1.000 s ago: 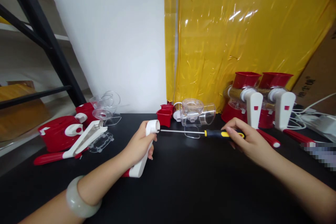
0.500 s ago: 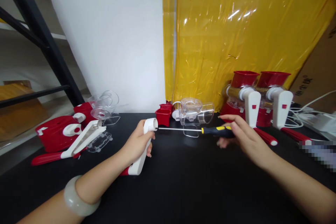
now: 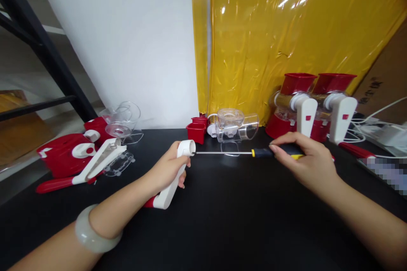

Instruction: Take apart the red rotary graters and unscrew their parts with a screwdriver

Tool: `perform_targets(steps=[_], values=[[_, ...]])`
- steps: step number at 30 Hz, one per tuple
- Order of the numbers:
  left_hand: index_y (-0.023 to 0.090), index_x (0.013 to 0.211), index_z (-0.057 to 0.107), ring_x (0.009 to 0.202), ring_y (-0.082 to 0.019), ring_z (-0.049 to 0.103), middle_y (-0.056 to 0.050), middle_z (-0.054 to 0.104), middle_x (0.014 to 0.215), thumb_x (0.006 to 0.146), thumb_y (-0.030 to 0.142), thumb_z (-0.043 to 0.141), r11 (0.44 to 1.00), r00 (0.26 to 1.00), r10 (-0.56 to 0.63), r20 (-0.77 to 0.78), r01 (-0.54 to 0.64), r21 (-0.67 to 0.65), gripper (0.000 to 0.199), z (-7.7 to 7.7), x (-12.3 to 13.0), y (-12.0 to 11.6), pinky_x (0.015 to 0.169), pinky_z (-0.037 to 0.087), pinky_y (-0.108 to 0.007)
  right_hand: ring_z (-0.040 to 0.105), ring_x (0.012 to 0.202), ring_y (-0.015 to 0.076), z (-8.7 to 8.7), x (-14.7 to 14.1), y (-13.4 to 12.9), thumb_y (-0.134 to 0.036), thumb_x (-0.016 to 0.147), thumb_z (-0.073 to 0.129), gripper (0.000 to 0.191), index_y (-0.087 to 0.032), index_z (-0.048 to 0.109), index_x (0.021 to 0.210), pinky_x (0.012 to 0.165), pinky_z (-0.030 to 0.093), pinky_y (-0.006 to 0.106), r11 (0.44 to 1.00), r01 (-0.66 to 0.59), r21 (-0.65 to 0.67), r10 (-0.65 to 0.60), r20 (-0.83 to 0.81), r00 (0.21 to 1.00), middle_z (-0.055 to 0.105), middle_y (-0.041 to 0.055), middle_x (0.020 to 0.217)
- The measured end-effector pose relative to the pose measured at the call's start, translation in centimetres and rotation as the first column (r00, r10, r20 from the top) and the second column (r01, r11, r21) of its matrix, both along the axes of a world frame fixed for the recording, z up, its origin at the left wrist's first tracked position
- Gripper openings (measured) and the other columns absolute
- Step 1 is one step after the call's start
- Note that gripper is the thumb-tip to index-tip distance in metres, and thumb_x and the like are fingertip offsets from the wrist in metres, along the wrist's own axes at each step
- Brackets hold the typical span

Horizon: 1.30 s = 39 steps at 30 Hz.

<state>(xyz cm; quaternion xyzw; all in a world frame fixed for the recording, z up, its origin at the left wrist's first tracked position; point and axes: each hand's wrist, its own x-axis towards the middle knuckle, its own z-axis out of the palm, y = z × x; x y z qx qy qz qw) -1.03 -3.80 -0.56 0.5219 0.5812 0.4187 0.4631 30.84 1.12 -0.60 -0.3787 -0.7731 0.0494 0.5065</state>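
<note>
My left hand (image 3: pixel 168 168) is wrapped round a white crank handle (image 3: pixel 173 190) whose red grip slants down toward the table. A round white socket forms the upper end of this crank, facing right. My right hand (image 3: pixel 307 159) holds a screwdriver (image 3: pixel 261 153) with a black and yellow handle, thumb and fingers closed on it. The screwdriver lies level, and its long metal shaft reaches left to the socket's edge. Whether the tip sits inside the socket or just in front of it, I cannot tell.
Red bases (image 3: pixel 63 152) and another white crank (image 3: pixel 98 159) lie at left beside clear plastic parts (image 3: pixel 122 120). Small red boxes (image 3: pixel 195 132) and a transparent housing (image 3: pixel 230 125) stand at the back. Two assembled rotary graters (image 3: pixel 300 82) and white cables (image 3: pixel 362 133) occupy the right.
My right fingers, more spread before, have closed round the screwdriver handle farther back. The screwdriver has shifted slightly right. My left hand still holds the crank handle.
</note>
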Motion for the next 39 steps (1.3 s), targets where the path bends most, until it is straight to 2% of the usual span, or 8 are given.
perform_targets(steps=[4, 8, 11, 15, 22, 27, 34, 39], values=[[0.024, 0.102, 0.039, 0.040, -0.007, 0.048, 0.006, 0.051, 0.080, 0.080, 0.025, 0.052, 0.998, 0.999, 0.041, 0.001, -0.041, 0.045, 0.025, -0.2, 0.4, -0.1, 0.037, 0.047, -0.025, 0.064, 0.073, 0.0180, -0.3, -0.6, 0.9, -0.050, 0.075, 0.072, 0.032, -0.022, 0.065, 0.089, 0.063, 0.052, 0.028, 0.940, -0.108, -0.323, -0.042, -0.423, 0.905, 0.067, 0.0038, 0.082], [0.025, 0.115, 0.037, 0.041, -0.010, 0.051, 0.006, 0.053, 0.072, 0.082, 0.024, 0.050, 0.992, 0.986, 0.073, -0.152, -0.056, 0.116, 0.036, -1.2, 0.3, -0.2, 0.040, 0.051, -0.027, 0.058, 0.054, 0.0152, -0.2, -1.2, 1.5, -0.067, 0.085, 0.047, 0.050, -0.020, 0.061, 0.076, 0.048, 0.046, 0.026, 0.683, -0.397, -0.613, -0.155, -0.653, 0.742, 0.062, 0.0051, 0.065], [0.023, 0.119, 0.036, 0.042, -0.013, 0.054, 0.008, 0.050, 0.062, 0.084, 0.024, 0.049, 0.986, 0.964, 0.103, -0.247, -0.066, 0.155, 0.038, -1.8, 0.1, -0.1, 0.043, 0.051, -0.027, 0.041, 0.034, 0.0112, -0.2, -1.1, 1.5, -0.074, 0.084, 0.039, 0.058, -0.019, 0.058, 0.073, 0.035, 0.028, 0.023, 0.514, -0.348, -0.784, -0.158, -0.486, 0.860, 0.053, 0.0023, 0.047], [0.025, 0.115, 0.035, 0.041, -0.010, 0.051, 0.006, 0.053, 0.075, 0.081, 0.022, 0.049, 0.991, 0.981, 0.076, -0.178, -0.055, 0.122, 0.037, -1.6, 0.2, -0.1, 0.040, 0.051, -0.027, 0.037, 0.036, 0.0091, -0.5, -0.5, 1.5, -0.067, 0.083, 0.052, 0.047, -0.021, 0.056, 0.074, 0.037, 0.023, 0.021, 0.669, -0.121, -0.733, -0.106, -0.255, 0.961, 0.045, -0.0031, 0.044], [0.024, 0.099, 0.037, 0.038, -0.007, 0.047, 0.007, 0.050, 0.078, 0.076, 0.020, 0.051, 0.991, 0.992, 0.129, 0.006, -0.129, 0.034, 0.027, -0.3, 0.2, 0.4, 0.036, 0.046, -0.025, 0.058, 0.070, 0.0157, -0.2, 0.3, 0.5, -0.041, 0.085, 0.063, 0.018, -0.023, 0.060, 0.085, 0.064, 0.048, 0.027, 0.980, -0.109, -0.169, 0.100, -0.061, 0.993, 0.062, 0.0028, 0.078], [0.024, 0.098, 0.038, 0.040, -0.007, 0.047, 0.006, 0.050, 0.077, 0.076, 0.019, 0.052, 0.987, 0.987, 0.156, 0.040, -0.157, 0.032, 0.027, 0.2, 0.0, 0.6, 0.037, 0.046, -0.024, 0.062, 0.081, 0.0168, -0.6, -0.1, 0.9, -0.041, 0.079, 0.071, 0.032, -0.025, 0.058, 0.104, 0.065, 0.051, 0.026, 0.940, -0.188, -0.285, 0.127, -0.218, 0.968, 0.062, 0.0041, 0.097], [0.025, 0.111, 0.036, 0.041, -0.010, 0.051, 0.005, 0.052, 0.078, 0.079, 0.021, 0.052, 0.987, 0.984, 0.128, -0.125, -0.114, 0.116, 0.036, -1.4, -0.5, 0.9, 0.039, 0.050, -0.028, 0.051, 0.038, 0.0139, -1.4, -1.0, 1.7, -0.070, 0.089, 0.034, 0.052, -0.021, 0.052, 0.094, 0.035, 0.033, 0.023, 0.554, -0.350, -0.756, 0.036, -0.398, 0.917, 0.060, 0.0009, 0.056], [0.025, 0.113, 0.036, 0.042, -0.010, 0.052, 0.004, 0.053, 0.079, 0.081, 0.024, 0.052, 0.990, 0.975, 0.088, -0.206, -0.063, 0.124, 0.035, -1.9, -0.8, 0.8, 0.040, 0.051, -0.028, 0.039, 0.037, 0.0088, -1.1, -0.4, 1.8, -0.066, 0.089, 0.043, 0.050, -0.019, 0.055, 0.077, 0.037, 0.026, 0.022, 0.721, -0.100, -0.686, 0.064, -0.079, 0.995, 0.049, -0.0035, 0.047]])
